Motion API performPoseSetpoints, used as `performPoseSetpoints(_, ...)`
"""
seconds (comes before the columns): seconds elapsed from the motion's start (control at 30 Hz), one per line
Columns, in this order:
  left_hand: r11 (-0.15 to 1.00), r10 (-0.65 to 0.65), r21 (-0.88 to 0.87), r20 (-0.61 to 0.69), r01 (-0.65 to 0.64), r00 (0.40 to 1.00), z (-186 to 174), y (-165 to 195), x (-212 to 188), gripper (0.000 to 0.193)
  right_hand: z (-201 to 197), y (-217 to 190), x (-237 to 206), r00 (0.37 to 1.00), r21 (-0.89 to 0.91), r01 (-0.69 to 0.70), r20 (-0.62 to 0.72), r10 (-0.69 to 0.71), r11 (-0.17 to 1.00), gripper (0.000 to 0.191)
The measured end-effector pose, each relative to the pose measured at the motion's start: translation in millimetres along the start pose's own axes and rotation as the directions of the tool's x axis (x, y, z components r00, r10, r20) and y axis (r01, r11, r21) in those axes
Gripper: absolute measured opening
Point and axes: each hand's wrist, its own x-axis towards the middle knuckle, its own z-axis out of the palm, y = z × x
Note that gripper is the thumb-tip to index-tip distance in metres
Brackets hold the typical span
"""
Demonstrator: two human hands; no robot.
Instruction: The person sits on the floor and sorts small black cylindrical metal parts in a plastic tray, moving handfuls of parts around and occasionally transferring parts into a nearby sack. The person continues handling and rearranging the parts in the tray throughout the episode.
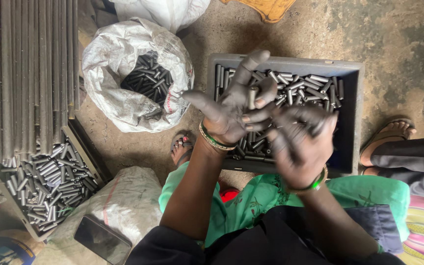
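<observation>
Left hand [231, 115] palm-up, fingers [258, 104] pinching metal tube [252, 97].

The blurred right hand [300, 147] hides its fingers' grip. Both hands cover part of the grey plastic crate of short metal tubes [349, 122]. Long grey metal rods [25, 73] run off the top edge. A dark phone [101, 239] is cut off below.

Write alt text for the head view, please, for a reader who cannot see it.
Two grease-blackened hands meet above a grey crate of short metal tubes; the left hand holds one small tube, the right hand beside it. A white sack and a tray hold more tubes.
</observation>
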Motion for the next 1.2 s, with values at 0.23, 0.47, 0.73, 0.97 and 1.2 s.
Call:
performPoseSetpoints(0.23, 0.995, -0.066, -0.07, 0.039, 0.068, 0.997, 12.7, -17.8, 0.6, 0.135, 12.6, -52.0, 21.5, 0.951, -0.112, 0.299, 0.113, -0.287, 0.948, 0.053)
performPoseSetpoints(0.47, 0.991, -0.134, -0.016, 0.069, 0.135, 0.989, 12.4, -17.5, 2.2, 0.137, 16.5, -56.9, 18.2, 0.964, -0.187, 0.25, 0.134, -0.228, 0.95, 0.055)
performPoseSetpoints(0.73, 0.988, -0.142, 0.055, -0.07, 0.146, 0.987, 23.3, -19.3, 0.0, 0.133, 12.6, -64.1, 25.2, 0.969, -0.166, 0.196, 0.185, -0.165, 0.966, 0.055)
performPoseSetpoints(0.97, 0.991, -0.131, -0.029, -0.216, 0.128, 0.968, 22.8, -17.1, -6.0, 0.134, 16.9, -68.1, 34.3, 0.974, -0.223, 0.159, 0.195, -0.116, 0.962, 0.058)
performPoseSetpoints(1.2, 0.991, -0.124, 0.016, -0.207, 0.13, 0.97, 12.4, -16.2, -5.1, 0.13, 16.7, -71.2, 37.9, 0.968, -0.192, 0.1, 0.244, -0.052, 0.976, 0.061)
